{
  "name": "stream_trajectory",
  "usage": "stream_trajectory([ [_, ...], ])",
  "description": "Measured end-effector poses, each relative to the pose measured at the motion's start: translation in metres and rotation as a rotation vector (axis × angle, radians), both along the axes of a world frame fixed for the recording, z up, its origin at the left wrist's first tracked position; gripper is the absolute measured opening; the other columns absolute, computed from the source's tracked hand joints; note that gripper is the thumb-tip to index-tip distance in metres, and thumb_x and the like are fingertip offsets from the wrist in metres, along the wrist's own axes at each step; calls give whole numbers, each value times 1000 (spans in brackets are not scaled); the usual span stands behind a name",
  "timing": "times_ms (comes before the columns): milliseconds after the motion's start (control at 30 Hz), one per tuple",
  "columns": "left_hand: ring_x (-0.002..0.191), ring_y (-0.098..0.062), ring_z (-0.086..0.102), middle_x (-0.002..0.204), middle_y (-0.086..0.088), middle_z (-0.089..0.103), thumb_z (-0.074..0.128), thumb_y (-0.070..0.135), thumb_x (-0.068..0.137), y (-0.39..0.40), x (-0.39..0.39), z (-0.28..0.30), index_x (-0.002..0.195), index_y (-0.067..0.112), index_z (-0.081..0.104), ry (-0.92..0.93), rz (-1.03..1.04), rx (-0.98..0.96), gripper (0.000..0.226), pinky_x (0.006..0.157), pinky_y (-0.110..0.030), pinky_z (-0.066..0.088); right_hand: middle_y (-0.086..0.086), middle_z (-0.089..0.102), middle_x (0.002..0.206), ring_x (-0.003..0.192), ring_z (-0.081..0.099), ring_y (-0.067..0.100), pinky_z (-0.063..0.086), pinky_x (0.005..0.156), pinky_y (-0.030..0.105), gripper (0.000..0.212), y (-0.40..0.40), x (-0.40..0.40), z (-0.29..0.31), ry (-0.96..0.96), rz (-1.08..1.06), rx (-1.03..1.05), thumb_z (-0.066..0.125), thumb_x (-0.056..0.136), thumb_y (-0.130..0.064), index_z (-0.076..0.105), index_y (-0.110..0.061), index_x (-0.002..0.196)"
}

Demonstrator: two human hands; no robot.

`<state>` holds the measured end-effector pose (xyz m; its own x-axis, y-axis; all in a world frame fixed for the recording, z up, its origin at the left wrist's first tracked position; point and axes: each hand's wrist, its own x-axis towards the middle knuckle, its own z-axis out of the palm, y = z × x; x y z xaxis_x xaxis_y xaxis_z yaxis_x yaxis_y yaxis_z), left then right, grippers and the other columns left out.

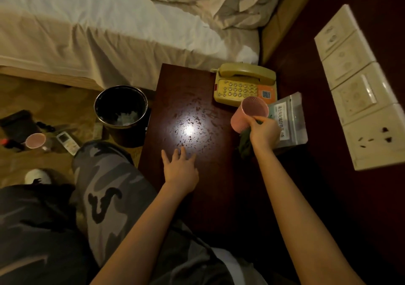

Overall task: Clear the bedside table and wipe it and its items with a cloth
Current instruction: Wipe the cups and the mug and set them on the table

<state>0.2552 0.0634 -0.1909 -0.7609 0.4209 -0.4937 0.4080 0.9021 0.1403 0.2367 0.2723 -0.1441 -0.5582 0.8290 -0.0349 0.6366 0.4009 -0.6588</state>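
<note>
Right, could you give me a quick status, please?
Left hand flat on bedside table. Right hand grips pink cup and cloth. Phone, sign uncleared.

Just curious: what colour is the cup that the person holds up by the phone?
Pink; the cup shows in the head view, held in the right hand.

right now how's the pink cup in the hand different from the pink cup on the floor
The held pink cup is tilted, its mouth facing the camera, gripped by the right hand above the bedside table. The floor pink cup stands upright, untouched, beside a remote. The held one looks larger, being nearer the camera. Both are pink and look like the same kind of cup.
</note>
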Motion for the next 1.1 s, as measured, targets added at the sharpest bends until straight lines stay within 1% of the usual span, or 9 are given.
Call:
stream_trajectory([
  [200,147,-30,1,160,-11,1,30,38,101,-2,-2,3,152,29,13,-21,-10,-6,54,113,-62,-7,3,72,93,92,63,25,45,71,31,30,3,-10,-3,-51,-15,44,65,82,-48,75,-24,98],
  [333,147,-30,1,160,-10,0,33,40,100,-6,-10,6,151,28,19,-126,-34,26,55,113,-61,-5,-1,66,114,107,58,21,38,79,28,41,-1,-3,1,-18,39,84,67,83,-41,62,-29,122],
  [433,144,-25,17,156,-9,24,37,35,99,-20,-20,15,139,22,45,-95,6,182,43,115,-57,-3,-2,56,127,117,51,17,41,92,33,54,-21,5,8,144,85,151,72,80,-31,52,-29,130],
  [533,142,-18,22,146,0,40,41,27,97,-45,-24,26,133,23,52,128,105,413,37,117,-48,-1,5,60,119,109,54,15,37,86,18,34,-55,4,21,267,184,148,72,82,-23,64,-11,112],
  [633,131,-19,41,129,0,56,53,18,92,-80,-31,39,119,21,64,251,320,717,30,115,-42,13,4,68,92,89,62,15,44,77,23,16,-98,-10,34,301,256,-148,68,85,-29,68,-14,88],
  [700,116,-20,53,114,0,64,56,13,86,-111,-39,44,108,17,70,368,442,808,26,108,-40,32,1,68,84,81,63,15,49,74,28,17,-131,-26,43,283,303,-393,65,88,-35,66,-20,79],
  [767,108,-19,56,108,-1,66,57,11,86,-146,-46,48,105,16,71,408,558,825,24,96,-30,39,0,67,82,78,64,13,52,71,28,23,-166,-44,51,241,337,-605,59,91,-39,68,-20,81],
  [967,108,-15,56,109,2,64,55,11,90,-253,-67,34,107,19,68,342,854,752,22,87,-24,40,21,67,105,96,65,34,53,84,45,42,-275,-116,33,7,229,-1352,47,95,-45,66,-7,97],
  [1100,110,-15,55,114,2,63,53,13,92,-323,-93,10,110,17,67,234,1029,682,23,87,-24,40,19,58,124,110,57,36,47,90,45,48,-349,-156,2,-202,31,-1578,40,98,-44,54,-8,127],
])
